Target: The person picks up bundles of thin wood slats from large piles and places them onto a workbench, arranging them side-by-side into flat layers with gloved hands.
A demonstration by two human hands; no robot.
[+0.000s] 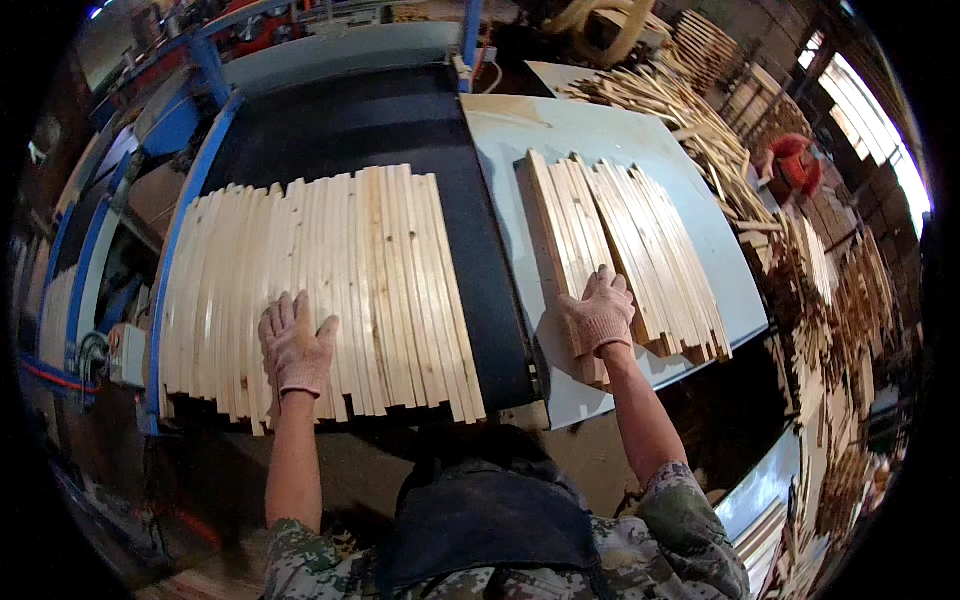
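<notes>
In the head view, a wide row of pale, thin, flat wooden slats is seen laid side by side on the black belt of a blue-framed machine. The left hand, in a pinkish knitted glove, is laid flat on the near ends of these slats, fingers spread and slightly apart, nothing being pinched.

To the right, a second, fanned stack of the same pale slats is resting on a light grey-blue sheet table that adjoins the belt. The right hand, gloved alike, is pressed on the near end of this stack, its fingers curled over the top slats; whether a slat is actually gripped cannot be told.

The slats are judged to be light, stiff and dry, yet thin enough to snap if bent across the grain. Splintery edges are likely, hence the gloves. Loose pieces are expected to slide on one another, so a hold across several near ends, palm flat, is judged best.

Further heaps of wooden strips are seen beyond and beside the table.
</notes>
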